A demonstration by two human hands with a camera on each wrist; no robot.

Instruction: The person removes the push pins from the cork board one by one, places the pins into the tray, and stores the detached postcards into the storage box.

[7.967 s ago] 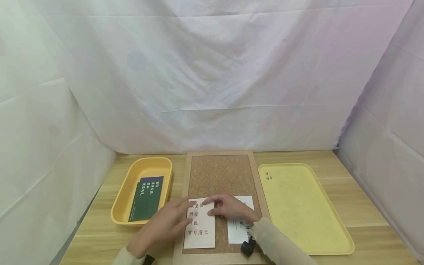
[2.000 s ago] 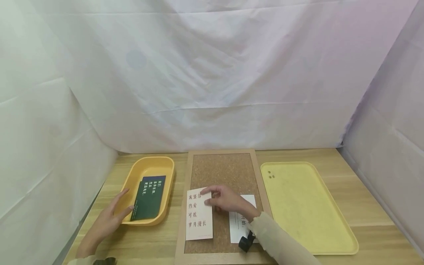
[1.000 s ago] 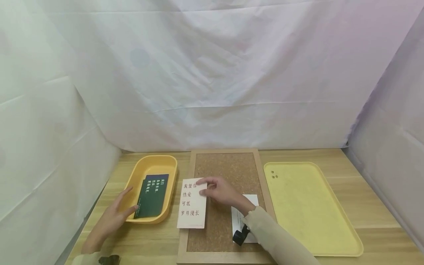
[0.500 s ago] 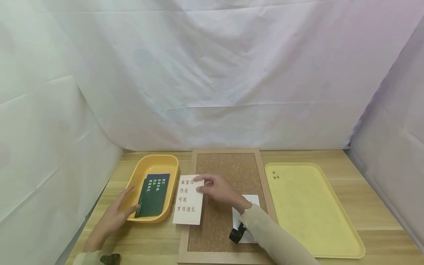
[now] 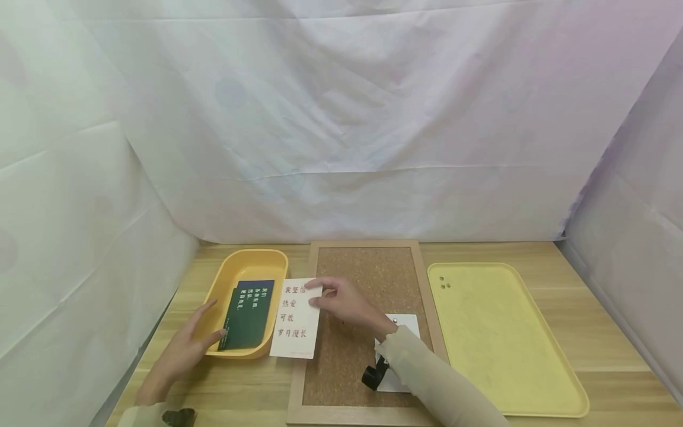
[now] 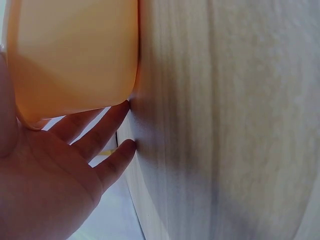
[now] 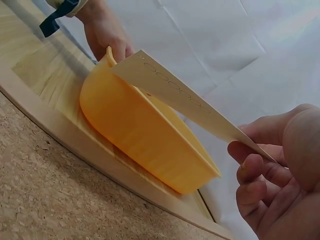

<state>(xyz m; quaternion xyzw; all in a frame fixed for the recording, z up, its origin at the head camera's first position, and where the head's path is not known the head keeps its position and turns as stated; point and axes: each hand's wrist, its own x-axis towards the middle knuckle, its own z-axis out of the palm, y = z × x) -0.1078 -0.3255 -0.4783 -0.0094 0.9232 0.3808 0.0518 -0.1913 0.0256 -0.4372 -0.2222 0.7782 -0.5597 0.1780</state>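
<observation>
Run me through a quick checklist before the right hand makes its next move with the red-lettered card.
1. Grip: ok. The right hand pinches the red-lettered card at its upper right.
2. Card clear of the corkboard: ok. The right wrist view shows it held up above the board.
3. Card clear of the orange bin's rim: cannot tell. They overlap in the views, with no sure gap.
4. Bin empty: not ok. A green card lies partly over a blue card inside.
5. White card on the board fully visible: not ok. The right arm covers part of it.
</observation>
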